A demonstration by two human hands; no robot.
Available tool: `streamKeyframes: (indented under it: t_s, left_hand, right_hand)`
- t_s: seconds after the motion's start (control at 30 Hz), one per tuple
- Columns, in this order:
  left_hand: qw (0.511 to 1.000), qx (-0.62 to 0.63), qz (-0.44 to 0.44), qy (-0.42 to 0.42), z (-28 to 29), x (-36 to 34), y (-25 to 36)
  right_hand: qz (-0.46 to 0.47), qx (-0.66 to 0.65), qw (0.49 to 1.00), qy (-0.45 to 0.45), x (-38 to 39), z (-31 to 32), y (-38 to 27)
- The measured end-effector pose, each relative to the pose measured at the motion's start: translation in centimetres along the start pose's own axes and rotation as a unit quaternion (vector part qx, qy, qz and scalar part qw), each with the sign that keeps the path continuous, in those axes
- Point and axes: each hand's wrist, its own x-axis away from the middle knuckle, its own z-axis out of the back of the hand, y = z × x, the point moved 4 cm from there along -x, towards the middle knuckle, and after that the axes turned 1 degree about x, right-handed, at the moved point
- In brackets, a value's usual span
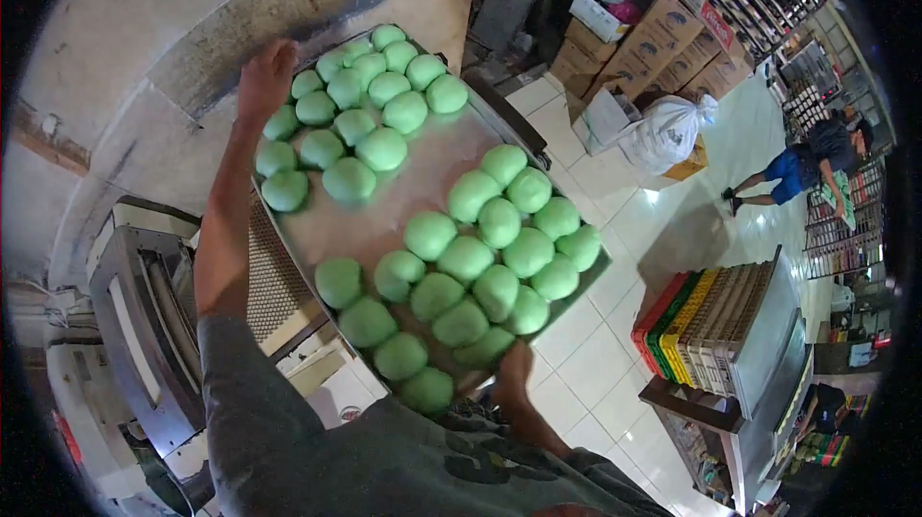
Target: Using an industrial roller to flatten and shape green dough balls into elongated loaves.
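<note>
A large metal tray (408,192) carries many smooth, pale green dough balls (498,222). They lie in two groups, one at the far left and one at the near right, with a bare strip of metal between them. My left hand (268,76) is closed on the tray's far left edge, the arm stretched along its side. At the near edge, close to my body, my right hand (515,375) grips the tray beside the nearest dough balls. Its fingers are mostly hidden under the rim.
A metal machine (154,325) stands at left by the wall. Cardboard boxes (663,42) and a white sack (669,131) stand far right. Stacked coloured crates (706,330) sit on a rack to the right. Beyond, a person in blue shorts (792,171) bends over the tiled floor (586,349).
</note>
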Motion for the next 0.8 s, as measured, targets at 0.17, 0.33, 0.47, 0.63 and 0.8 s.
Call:
streamKeyframes:
  t_s: [0.17, 0.33, 0.47, 0.63, 0.8]
  left_hand:
    - [0.977, 0.202, -0.005, -0.062, 3.3, 14.7, 13.6]
    - [0.898, 0.325, -0.067, -0.287, 0.5, 28.0, 23.5]
    - [0.713, 0.463, -0.032, -0.526, -1.7, 32.1, 36.2]
    - [0.474, 0.497, -0.214, -0.695, -6.4, 30.6, 42.4]
    - [0.486, 0.515, -0.246, -0.662, -14.2, 24.7, 49.9]
  right_hand:
    - [0.418, 0.35, 0.804, -0.237, -2.7, 1.2, 7.0]
    - [0.524, 0.53, 0.642, -0.179, -1.7, -2.1, 3.0]
    - [0.513, 0.407, 0.694, -0.3, -8.3, 0.1, 9.7]
    - [0.276, 0.579, 0.561, -0.523, -9.2, -1.6, -1.3]
    - [0.316, 0.551, 0.675, -0.375, -33.2, 10.8, 6.7]
